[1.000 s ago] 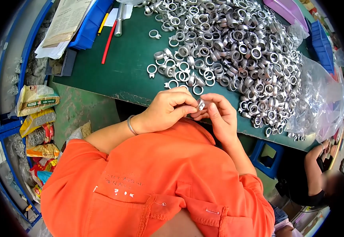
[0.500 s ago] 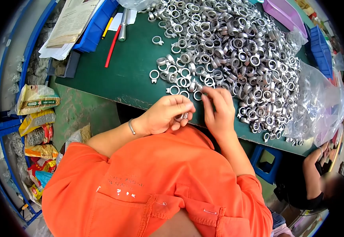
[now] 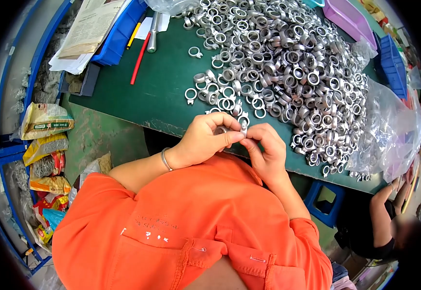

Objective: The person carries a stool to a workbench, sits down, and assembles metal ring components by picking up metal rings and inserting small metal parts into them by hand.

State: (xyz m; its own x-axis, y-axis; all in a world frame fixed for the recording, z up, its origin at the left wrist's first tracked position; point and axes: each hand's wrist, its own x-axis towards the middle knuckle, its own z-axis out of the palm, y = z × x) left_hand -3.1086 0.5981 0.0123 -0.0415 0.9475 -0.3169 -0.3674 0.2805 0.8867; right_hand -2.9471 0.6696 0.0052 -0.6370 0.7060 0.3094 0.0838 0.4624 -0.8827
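Note:
My left hand, with a bangle at its wrist, has thumb and fingers closed on metal rings at the table's near edge. One metal ring stands upright between the fingertips of both hands. Another ring shows inside the curl of the left fingers. My right hand pinches the upright ring from the right, its fingers bent. Just beyond the hands a large pile of grey metal rings, each with a small lug, covers much of the green table.
A red stick, a yellow pen and a metal tool lie at the back left by a blue bin. Clear plastic lies right. A co-worker's arm and a blue stool are at the lower right.
Half a second ago my hands were apart, the right one near the pile. Now the right hand has come down and meets the left at an upright ring.

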